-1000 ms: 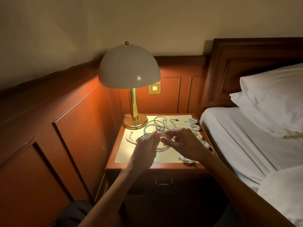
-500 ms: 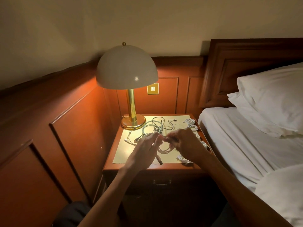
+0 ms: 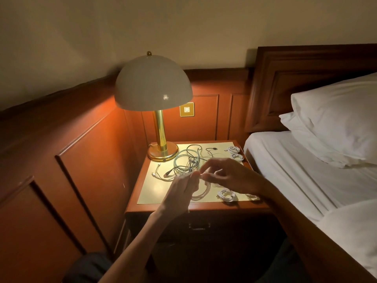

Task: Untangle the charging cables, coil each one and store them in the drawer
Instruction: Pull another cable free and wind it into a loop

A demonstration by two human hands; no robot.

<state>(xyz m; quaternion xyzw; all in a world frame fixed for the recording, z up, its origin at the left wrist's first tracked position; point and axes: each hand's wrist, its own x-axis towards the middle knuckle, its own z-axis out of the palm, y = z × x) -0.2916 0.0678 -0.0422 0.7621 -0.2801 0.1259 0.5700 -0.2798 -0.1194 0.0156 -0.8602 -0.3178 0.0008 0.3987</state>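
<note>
Fingertips (image 3: 208,176) of left hand (image 3: 181,190) and right hand (image 3: 230,176) met, pinching a pale cable loop (image 3: 202,194) over the nightstand (image 3: 142,209) near edge. Tangled cables (image 3: 187,160) lay farther back beside the brass lamp (image 3: 161,148). Coiled white cable (image 3: 227,195) sat right. Drawer (image 3: 199,225) closed.

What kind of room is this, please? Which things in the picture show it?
Probably a hotel bedroom, though a private one is possible. A bed with white pillows stands against a carved wooden headboard, a nightstand beside it carries a lit domed lamp, and wood panelling covers the wall.
</note>
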